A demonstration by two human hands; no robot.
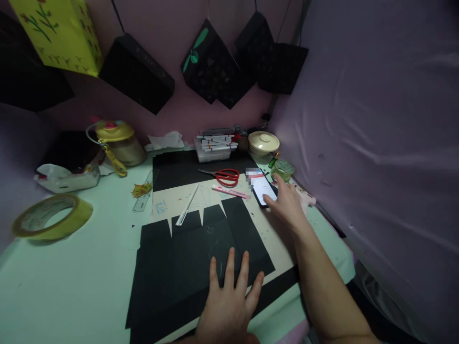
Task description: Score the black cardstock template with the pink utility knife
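Observation:
My left hand (229, 296) lies flat with spread fingers on a sheet of black card (172, 277); the card's far edge has narrow V-shaped cuts. At the right, my right hand (289, 203) is at a smartphone (263, 188) with a lit screen. Its thumb rests over the lower screen and its fingers reach along the phone's right side. Left of the phone are red-handled scissors (227, 177) and a pink pen (229, 192). A white pen (188, 205) lies with one end over the card's cut edge.
Clear tape (53, 231) and a ruler (141, 203) are on the left. Behind stand a yellow-lidded jug (116, 138), a box of markers (215, 148) and a lidded bowl (263, 143). Green tape (283, 169) sits beside the phone. Black boxes (138, 71) hang above.

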